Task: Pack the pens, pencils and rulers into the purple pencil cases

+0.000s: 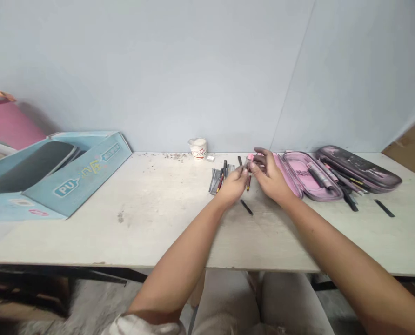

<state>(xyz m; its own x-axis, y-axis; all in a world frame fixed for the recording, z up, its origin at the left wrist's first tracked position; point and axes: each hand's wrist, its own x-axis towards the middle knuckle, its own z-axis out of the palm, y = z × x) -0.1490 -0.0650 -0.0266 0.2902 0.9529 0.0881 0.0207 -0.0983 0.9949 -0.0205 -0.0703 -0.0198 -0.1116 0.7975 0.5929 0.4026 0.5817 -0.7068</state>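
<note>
My left hand (234, 185) is closed, thumb and fingers pinched together close to my right hand; what it grips is hidden. My right hand (271, 176) has its fingers curled around a small pink object (250, 157), whose kind is too small to make out. Just left of my left hand, several dark and red pencils (220, 180) lie on a grey, clear-looking packet (213, 182). A short black stick (246, 207) rests on the table below both hands. Beside my right wrist lies an open pink pencil case (312, 197).
A dark zipped case (361, 170) and loose pens (349, 197) lie at the right, with another black strip (384, 208). A paper cup (198, 150) and white eraser-like block (210, 158) stand by the wall. At left, a blue box (85, 179) holds a dark case (33, 165).
</note>
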